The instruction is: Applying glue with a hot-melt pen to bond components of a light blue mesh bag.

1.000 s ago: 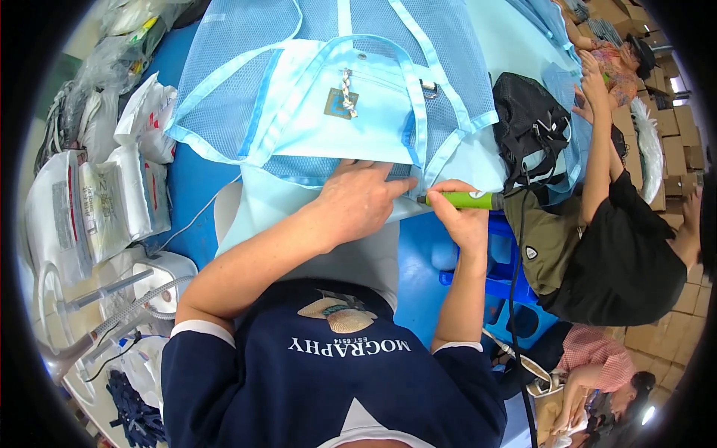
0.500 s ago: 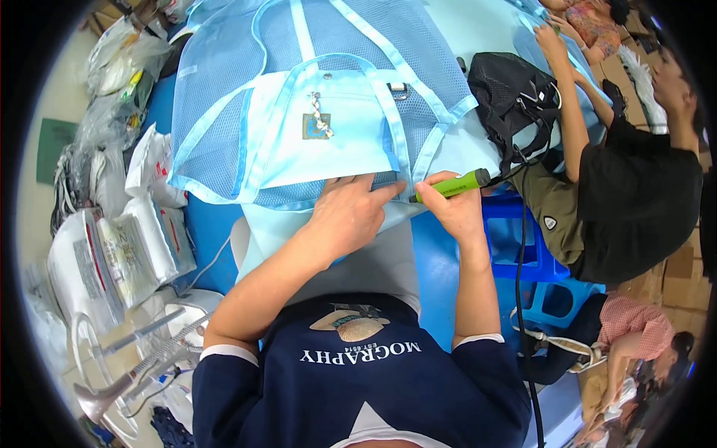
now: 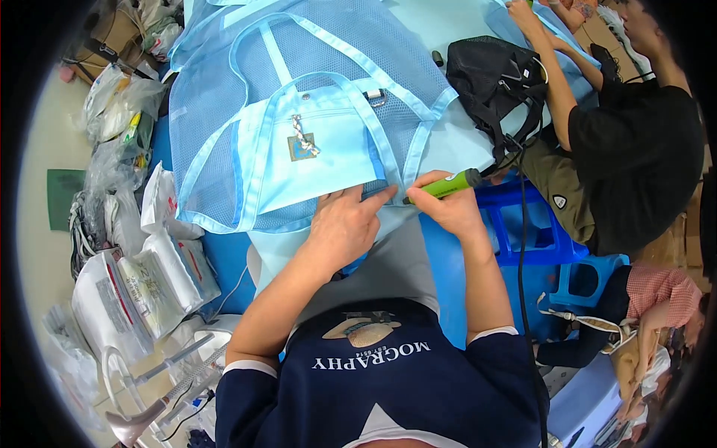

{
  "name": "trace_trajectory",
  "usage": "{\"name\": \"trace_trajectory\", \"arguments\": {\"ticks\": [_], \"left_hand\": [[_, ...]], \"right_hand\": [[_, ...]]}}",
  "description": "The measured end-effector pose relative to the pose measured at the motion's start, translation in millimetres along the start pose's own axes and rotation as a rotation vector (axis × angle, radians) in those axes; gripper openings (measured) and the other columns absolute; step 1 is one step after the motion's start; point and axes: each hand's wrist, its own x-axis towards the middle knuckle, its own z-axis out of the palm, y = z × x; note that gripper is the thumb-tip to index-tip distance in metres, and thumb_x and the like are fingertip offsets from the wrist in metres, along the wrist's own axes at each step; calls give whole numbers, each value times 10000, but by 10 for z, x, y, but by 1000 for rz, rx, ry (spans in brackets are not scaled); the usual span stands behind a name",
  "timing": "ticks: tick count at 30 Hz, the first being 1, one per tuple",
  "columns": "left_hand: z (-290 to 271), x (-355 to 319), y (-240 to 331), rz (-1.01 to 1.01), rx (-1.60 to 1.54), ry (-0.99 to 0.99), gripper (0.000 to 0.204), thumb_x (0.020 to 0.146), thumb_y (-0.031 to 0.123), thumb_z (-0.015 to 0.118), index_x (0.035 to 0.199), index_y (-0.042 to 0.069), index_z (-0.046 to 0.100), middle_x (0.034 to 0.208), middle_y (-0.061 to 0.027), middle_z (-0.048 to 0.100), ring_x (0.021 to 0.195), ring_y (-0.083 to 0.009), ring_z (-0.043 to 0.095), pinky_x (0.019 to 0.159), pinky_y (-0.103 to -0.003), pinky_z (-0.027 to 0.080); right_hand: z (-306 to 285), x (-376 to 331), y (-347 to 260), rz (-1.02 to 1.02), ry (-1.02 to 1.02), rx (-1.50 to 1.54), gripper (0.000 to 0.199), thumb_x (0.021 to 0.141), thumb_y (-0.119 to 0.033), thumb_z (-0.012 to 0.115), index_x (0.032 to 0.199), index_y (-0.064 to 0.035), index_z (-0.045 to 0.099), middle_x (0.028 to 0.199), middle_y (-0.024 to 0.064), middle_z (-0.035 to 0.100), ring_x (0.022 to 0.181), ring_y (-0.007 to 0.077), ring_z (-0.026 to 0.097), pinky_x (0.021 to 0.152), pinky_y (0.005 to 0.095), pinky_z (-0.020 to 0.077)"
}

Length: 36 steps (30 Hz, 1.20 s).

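The mesh bag (image 3: 325, 112), light blue, lay spread on the table (image 3: 441, 145). At its lower edge the left hand (image 3: 345, 224) rested flat and fairly open, fingers apart, with fingertips at the border of the pocket panel (image 3: 328, 172); it seemed to press the cloth rather than to grip it. By the bag's lower right corner, the right hand (image 3: 450, 209) was closed around a green pen-shaped tool (image 3: 448, 185), whose dark tip pointed at the bag's edge strap. Whether the tip touched the strap, I could not tell.

In my judgement, the tip could slip into the mesh and damage it, if the cloth was pressed too loosely. One left finger pointed toward this tip and ended near it, so a sudden slide could hurt it. Also the black cord (image 3: 524, 254), hanging right of the bag, might catch the right forearm if that arm swung outward.
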Motion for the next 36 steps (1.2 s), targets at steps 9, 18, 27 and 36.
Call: {"name": "trace_trajectory", "arguments": {"ticks": [9, 18, 27, 36], "left_hand": [[6, -2, 13, -2, 18, 13, 472, 745, 39, 580, 1192, 165, 666, 1062, -171, 547, 988, -382, 553, 880, -477, 432], [15, 6, 32, 29, 48, 58, 465, 746, 38, 580, 1186, 159, 671, 1060, -171, 551, 960, -376, 570, 854, -464, 437], [11, 14, 33, 21, 58, 50, 468, 750, 42, 576, 1192, 167, 666, 1044, -172, 553, 964, -373, 568, 853, -463, 435], [-23, 19, 11, 11, 38, 42, 456, 748, 43, 576, 1177, 165, 672, 1045, -176, 552, 966, -375, 565, 852, -467, 435]], "right_hand": [[20, 27, -80, -29, -41, -43, 120, 801, -89, 747, 864, -16, 676, 734, -13, 615, 657, 50, 517, 574, 213, 424], [-15, 72, -44, -27, -57, -57, 121, 790, -91, 736, 851, -14, 666, 683, -11, 601, 624, 53, 521, 550, 213, 420], [-51, 56, -76, -2, -68, -29, 136, 784, -83, 734, 881, -10, 673, 717, 3, 630, 637, 59, 548, 560, 207, 430], [-220, 140, -178, -104, -295, -163, 120, 755, -44, 686, 865, 2, 688, 786, 36, 615, 729, 97, 570, 626, 241, 441]]}}
